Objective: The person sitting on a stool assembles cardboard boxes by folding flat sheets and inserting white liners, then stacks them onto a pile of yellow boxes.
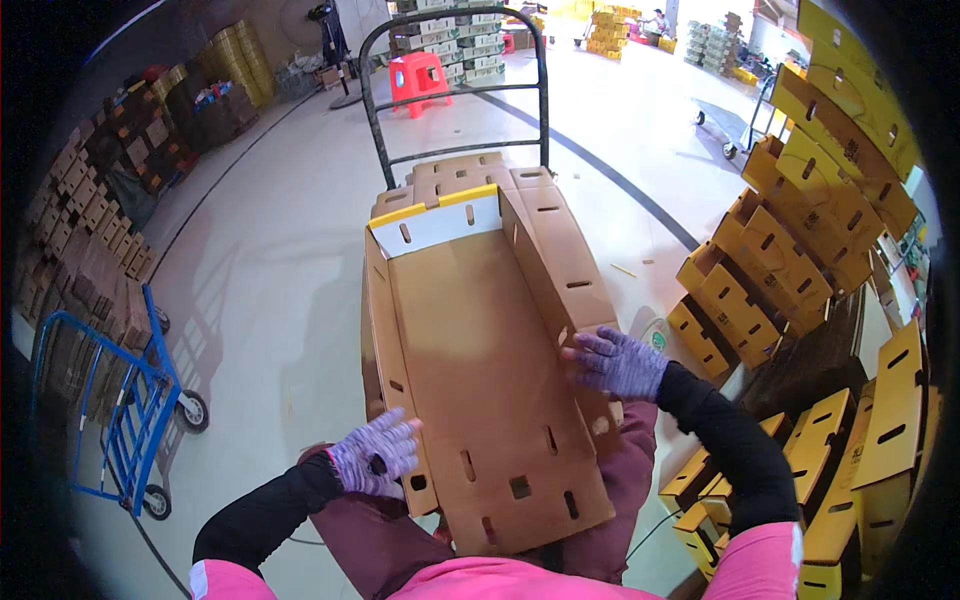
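Observation:
In front of me, a partly folded brown cardboard box (480, 330) lies lengthwise over flat cardboard sheets. Its far end wall (440, 222) is up, white inside with a yellow top edge. Both long side walls stand, while the near end flap (520, 500) lies flat toward my lap, with slots and a square hole. My left hand (378, 455), in a purple-grey knit glove, is open beside the left wall's near end. On the right wall's near part, my gloved right hand (622, 362) rests with its fingers stretched out and apart.
Behind the box rises a dark metal cart handle (455, 87). A blue hand cart (125, 410) stands at the left, near stacked cardboard. Yellow-brown boxes (765, 250) are piled along the right. Farther off are a red stool (418, 82) and a fan (335, 50).

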`<state>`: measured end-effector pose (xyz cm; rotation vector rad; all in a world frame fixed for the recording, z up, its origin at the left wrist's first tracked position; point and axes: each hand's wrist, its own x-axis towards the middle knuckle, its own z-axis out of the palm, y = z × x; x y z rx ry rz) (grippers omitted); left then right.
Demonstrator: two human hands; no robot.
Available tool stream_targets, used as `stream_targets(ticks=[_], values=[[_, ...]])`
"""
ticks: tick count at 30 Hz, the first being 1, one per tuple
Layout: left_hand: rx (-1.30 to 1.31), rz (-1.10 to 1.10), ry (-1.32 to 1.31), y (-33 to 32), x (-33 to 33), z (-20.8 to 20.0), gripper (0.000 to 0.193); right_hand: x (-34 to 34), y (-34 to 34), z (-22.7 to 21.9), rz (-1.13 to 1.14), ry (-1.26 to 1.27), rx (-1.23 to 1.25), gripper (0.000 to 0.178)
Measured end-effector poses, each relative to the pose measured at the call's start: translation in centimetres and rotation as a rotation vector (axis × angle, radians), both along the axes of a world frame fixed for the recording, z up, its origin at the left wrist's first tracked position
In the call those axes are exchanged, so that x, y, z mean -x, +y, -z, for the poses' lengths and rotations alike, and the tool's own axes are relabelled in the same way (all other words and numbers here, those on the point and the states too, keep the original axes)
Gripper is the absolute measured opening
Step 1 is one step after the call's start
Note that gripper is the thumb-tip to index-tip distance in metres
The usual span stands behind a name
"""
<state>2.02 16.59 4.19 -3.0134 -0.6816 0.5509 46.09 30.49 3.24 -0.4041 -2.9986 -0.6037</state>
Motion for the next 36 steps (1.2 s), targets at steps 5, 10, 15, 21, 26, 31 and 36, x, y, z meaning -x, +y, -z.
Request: stream_targets(ticks=[5,10,15,21,26,31,36], values=[[0.131,-0.387,-0.243,0.3,-3.4,1.6,0.026,-0.1,-1.0,0.5,0.016,-0.123,0.102,0.025],[-0.007,-0.781,-0.328,4.6,-10.0,2.5,0.063,4.3,-1.1,2.2,0.343,-0.065,0.216,0.025],[-0.113,-0.595,-0.489,7.9,-14.6,1.7,0.055,7.7,-1.5,2.4,0.629,-0.059,0.217,0.034],[0.075,-0.583,-0.498,9.9,-14.9,2.6,0.033,4.9,-10.5,6.3,0.954,0.780,0.131,0.061],[0.220,-0.565,-0.657,11.0,-14.1,5.3,0.029,0.3,-18.5,6.2,0.972,1.073,1.551,0.086],[0.348,-0.407,-0.635,9.8,-13.7,5.4,0.030,-1.3,-14.9,-3.4,0.609,1.212,1.431,0.091],[0.510,-0.361,-0.588,6.0,-13.5,4.1,0.030,4.0,-10.6,-1.3,0.417,0.706,0.469,0.060]])
